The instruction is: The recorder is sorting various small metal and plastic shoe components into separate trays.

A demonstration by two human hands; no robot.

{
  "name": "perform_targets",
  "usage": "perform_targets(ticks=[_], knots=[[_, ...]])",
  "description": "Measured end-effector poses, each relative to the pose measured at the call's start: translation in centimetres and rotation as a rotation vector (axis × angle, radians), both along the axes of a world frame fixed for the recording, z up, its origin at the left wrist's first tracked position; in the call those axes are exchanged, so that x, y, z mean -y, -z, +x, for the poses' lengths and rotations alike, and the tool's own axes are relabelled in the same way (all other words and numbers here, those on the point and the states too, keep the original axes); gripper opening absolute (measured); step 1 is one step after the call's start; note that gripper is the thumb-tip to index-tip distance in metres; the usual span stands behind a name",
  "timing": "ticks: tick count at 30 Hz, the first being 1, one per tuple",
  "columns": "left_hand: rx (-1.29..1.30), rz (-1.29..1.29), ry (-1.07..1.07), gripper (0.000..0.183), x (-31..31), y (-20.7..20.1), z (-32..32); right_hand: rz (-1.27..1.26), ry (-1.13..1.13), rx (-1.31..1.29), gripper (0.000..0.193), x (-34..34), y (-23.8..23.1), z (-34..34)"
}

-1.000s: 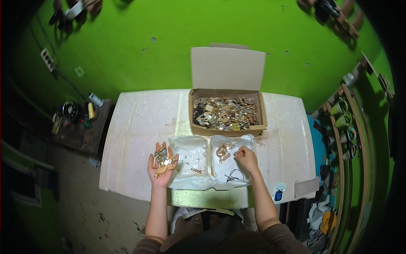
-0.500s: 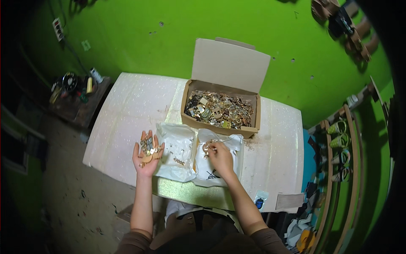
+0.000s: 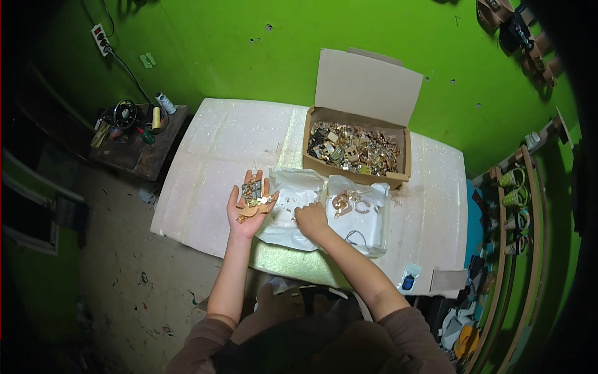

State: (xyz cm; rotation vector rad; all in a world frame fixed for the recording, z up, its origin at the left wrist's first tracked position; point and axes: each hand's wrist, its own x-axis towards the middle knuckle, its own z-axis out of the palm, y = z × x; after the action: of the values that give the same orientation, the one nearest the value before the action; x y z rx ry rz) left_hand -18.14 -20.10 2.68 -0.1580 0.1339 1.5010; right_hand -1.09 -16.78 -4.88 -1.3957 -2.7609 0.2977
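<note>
My left hand (image 3: 245, 215) is palm up with its fingers spread, left of two paper-lined trays. On its palm rests a pile of small metal ornaments (image 3: 254, 198), gold and silver, with some flat tan pieces. My right hand (image 3: 311, 222) reaches into the left tray (image 3: 291, 177), fingertips pinched together and pointing down; whatever they hold is hidden. Several tiny bits lie on that tray's white liner. The right tray (image 3: 375, 221) contains a cluster of gold ornaments (image 3: 342, 203), a pale C-shaped piece (image 3: 362, 207) and a thin dark loop (image 3: 355, 237).
Behind the trays stands an open cardboard box (image 3: 355, 171) full of mixed metal ornaments, its lid raised. A small blue item in a clear packet (image 3: 408, 282) lies at the table's front right, beside a printed card (image 3: 448, 279). Thread spools (image 3: 156, 117) occupy a side table. Wooden racks with sandals (image 3: 516, 198) line the right.
My right hand has moved from the right tray to the left one, uncovering the gold ornaments. My left hand still carries its pile. The whole view has shifted.
</note>
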Motion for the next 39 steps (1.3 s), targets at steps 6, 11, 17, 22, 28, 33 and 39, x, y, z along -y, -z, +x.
perform_targets(ticks=[6,11,17,22,28,33,39], knots=[[-0.034,-0.06,0.144,0.038,0.0,1.8,-0.9,-0.159,0.064,0.187,0.016,-0.1,1.4,-1.2],[-0.034,-0.064,0.26,0.039,-0.8,1.6,-2.1,-0.285,0.135,0.226,0.016,-0.7,0.7,-1.8],[-0.028,-0.064,0.326,0.039,-1.3,1.6,-3.3,-0.235,0.24,0.249,0.015,-0.5,1.8,-2.9],[-0.088,-0.076,0.404,0.04,-1.8,1.6,-3.5,-0.267,0.311,0.175,0.016,-0.9,1.5,-2.3],[-0.08,-0.081,0.399,0.04,-1.3,1.7,-3.3,-0.602,0.329,-0.341,0.017,-0.8,-2.3,-0.1],[-0.071,-0.116,0.384,0.04,-1.1,1.8,-2.1,-1.043,0.506,-1.127,0.013,0.4,-4.9,2.7],[-0.025,-0.137,0.347,0.04,-0.8,1.9,0.1,-0.942,0.762,-1.37,0.011,3.0,-3.1,6.0]])
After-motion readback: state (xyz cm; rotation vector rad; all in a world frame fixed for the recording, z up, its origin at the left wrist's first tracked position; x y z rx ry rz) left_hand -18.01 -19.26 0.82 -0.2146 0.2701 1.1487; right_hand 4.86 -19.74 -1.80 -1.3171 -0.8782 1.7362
